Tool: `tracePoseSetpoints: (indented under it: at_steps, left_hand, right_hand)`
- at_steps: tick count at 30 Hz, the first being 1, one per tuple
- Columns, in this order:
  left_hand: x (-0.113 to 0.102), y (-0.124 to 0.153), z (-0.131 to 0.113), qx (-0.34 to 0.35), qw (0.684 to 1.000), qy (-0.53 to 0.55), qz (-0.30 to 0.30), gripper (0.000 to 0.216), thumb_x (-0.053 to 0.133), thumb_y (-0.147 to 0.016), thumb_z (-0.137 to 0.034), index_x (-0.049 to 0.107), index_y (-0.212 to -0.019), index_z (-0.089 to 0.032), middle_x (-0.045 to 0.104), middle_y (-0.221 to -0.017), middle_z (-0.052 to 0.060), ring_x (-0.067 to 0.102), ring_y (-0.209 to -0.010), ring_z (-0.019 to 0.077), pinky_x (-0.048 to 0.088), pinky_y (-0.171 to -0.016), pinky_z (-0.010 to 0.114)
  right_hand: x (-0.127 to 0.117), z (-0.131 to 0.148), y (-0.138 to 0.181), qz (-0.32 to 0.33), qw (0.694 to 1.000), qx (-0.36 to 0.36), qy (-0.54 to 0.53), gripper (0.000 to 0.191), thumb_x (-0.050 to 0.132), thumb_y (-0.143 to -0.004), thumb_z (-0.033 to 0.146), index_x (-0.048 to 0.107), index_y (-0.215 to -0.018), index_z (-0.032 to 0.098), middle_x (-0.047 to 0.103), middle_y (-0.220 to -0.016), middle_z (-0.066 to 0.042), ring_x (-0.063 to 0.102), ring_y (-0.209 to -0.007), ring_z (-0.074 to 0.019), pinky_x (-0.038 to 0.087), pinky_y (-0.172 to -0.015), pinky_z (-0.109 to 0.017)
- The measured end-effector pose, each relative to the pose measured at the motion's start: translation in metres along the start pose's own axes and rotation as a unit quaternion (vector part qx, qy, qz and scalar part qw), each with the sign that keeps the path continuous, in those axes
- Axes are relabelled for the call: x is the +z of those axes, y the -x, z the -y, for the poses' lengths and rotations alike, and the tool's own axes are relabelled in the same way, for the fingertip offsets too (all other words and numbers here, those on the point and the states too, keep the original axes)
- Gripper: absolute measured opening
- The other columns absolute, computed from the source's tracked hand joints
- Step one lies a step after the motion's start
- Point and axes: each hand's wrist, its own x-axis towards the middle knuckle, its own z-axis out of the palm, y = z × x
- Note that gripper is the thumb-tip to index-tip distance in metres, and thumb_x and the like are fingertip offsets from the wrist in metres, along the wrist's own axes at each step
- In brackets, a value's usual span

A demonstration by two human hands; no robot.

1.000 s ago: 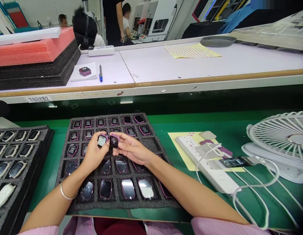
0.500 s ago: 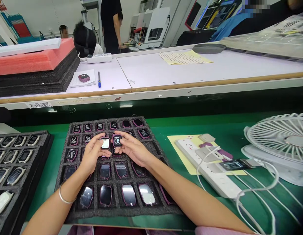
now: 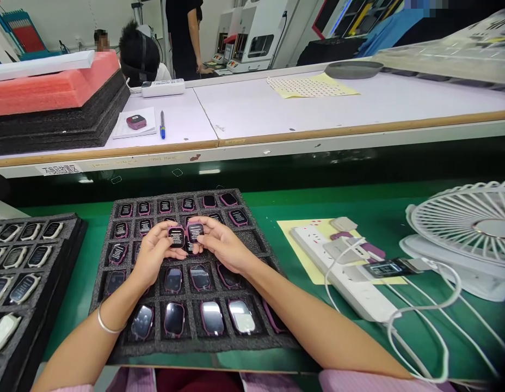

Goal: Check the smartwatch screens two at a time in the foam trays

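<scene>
Above the middle of a dark foam tray (image 3: 183, 269), each of my hands grips a small smartwatch body with a purple case and no strap. My left hand (image 3: 156, 250) is closed around one smartwatch (image 3: 176, 236), whose dark screen shows white lines of text. Right beside it, my right hand (image 3: 222, 245) pinches the other smartwatch (image 3: 195, 232), also lit with white text. Purple watch bodies fill many of the tray's compartments, some with text on screen, others dark or reflecting light. My hands hide part of the middle rows.
To the left lies another foam tray (image 3: 68, 261) of pale watches. At right are a white power strip (image 3: 350, 294) with chargers and cables, and a white fan (image 3: 473, 228). A raised shelf (image 3: 244, 114) runs behind, with foam stacks (image 3: 52, 120) on its left. People are beyond it.
Both held watches' screens have changed: the left from a bright white display, the right from a dark graphic, to white text on black. The view has shifted slightly; my hands stay in place.
</scene>
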Motion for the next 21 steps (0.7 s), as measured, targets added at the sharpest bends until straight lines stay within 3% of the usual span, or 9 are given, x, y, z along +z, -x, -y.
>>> tracePoseSetpoints:
  at_steps: [10, 21]
  left_hand:
    - [0.0012, 0.0011, 0.0014, 0.002, 1.0, -0.003, 0.006, 0.041, 0.066, -0.069, -0.027, 0.059, -0.109, -0.017, 0.069, -0.089, 0.001, 0.071, -0.058, 0.0149, 0.061, -0.06, 0.03]
    - [0.0024, 0.0009, 0.0024, 0.009, 1.0, -0.023, 0.002, 0.045, 0.076, -0.072, -0.031, 0.058, -0.111, -0.017, 0.07, -0.102, 0.005, 0.072, -0.058, 0.0139, 0.063, -0.06, 0.028]
  right_hand:
    - [-0.0008, -0.003, -0.0015, -0.008, 1.0, -0.002, 0.017, 0.031, 0.068, -0.084, 0.022, 0.061, -0.113, 0.02, 0.064, -0.083, 0.001, 0.062, -0.06, -0.0104, 0.045, -0.062, -0.028]
    - [-0.0011, -0.0035, -0.0002, -0.007, 0.999, -0.016, 0.036, 0.037, 0.069, -0.079, 0.018, 0.061, -0.115, 0.021, 0.065, -0.089, 0.0, 0.063, -0.064, -0.0124, 0.047, -0.062, -0.029]
